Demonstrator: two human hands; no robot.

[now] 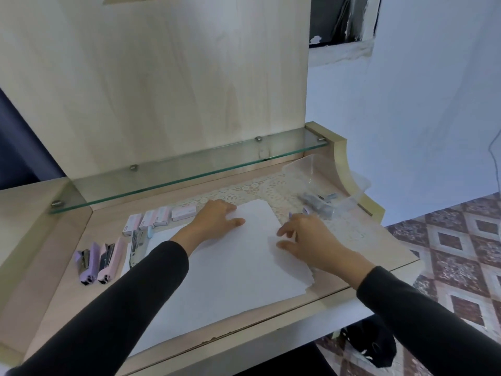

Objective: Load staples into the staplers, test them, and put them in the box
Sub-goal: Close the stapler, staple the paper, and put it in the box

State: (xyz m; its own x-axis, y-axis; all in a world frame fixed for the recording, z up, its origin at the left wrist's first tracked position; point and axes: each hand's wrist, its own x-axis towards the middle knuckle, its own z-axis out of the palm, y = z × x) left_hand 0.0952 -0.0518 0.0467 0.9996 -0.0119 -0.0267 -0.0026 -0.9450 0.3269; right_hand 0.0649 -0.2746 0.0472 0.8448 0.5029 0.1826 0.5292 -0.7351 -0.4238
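A stack of white paper (233,270) lies on the desk. My left hand (217,221) rests flat on its far left corner. My right hand (306,237) hovers at the paper's right edge, thumb and forefinger loosely curled with nothing between them. A lilac stapler tip (305,211) shows just beyond its knuckles. At the left lie a purple stapler (88,263), a pink stapler (109,260) and an opened pale blue stapler (137,244). Several pink staple boxes (160,217) line up behind them. A clear plastic box (311,165) at the back right holds grey staplers (320,203).
A glass shelf (189,164) runs across the back above the desk, under a wooden panel. A lace mat (249,189) covers the desk's far part. The desk's front edge (217,335) is chipped. A black bag (374,346) sits on the tiled floor at the right.
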